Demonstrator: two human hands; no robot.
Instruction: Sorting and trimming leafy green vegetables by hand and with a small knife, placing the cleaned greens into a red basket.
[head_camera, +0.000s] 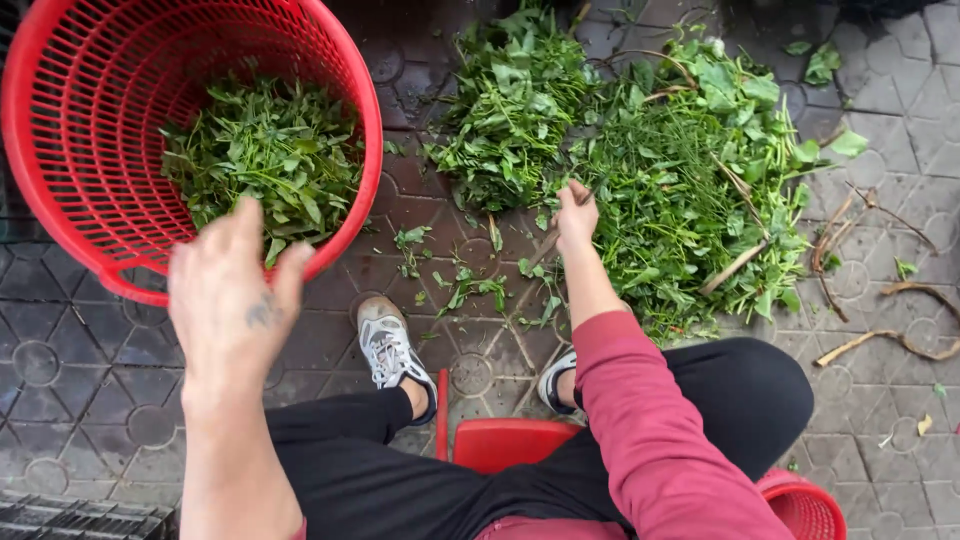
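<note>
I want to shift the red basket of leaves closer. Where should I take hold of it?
Grip the red basket by its thick rolled rim at the near edge, coming from beside the left hand: the mesh wall gives no hold, and that rim is nearest.

Right hand (575, 215) grips a stem (545, 243); left hand (232, 295) nears the red basket (60, 215).

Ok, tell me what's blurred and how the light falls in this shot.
Head view: the left hand, close to the lens, is soft with motion blur; the right hand on a stem and the leaf pile are sharp. Light is flat and even, with faint shadows; the wet paving shows little glare.
</note>
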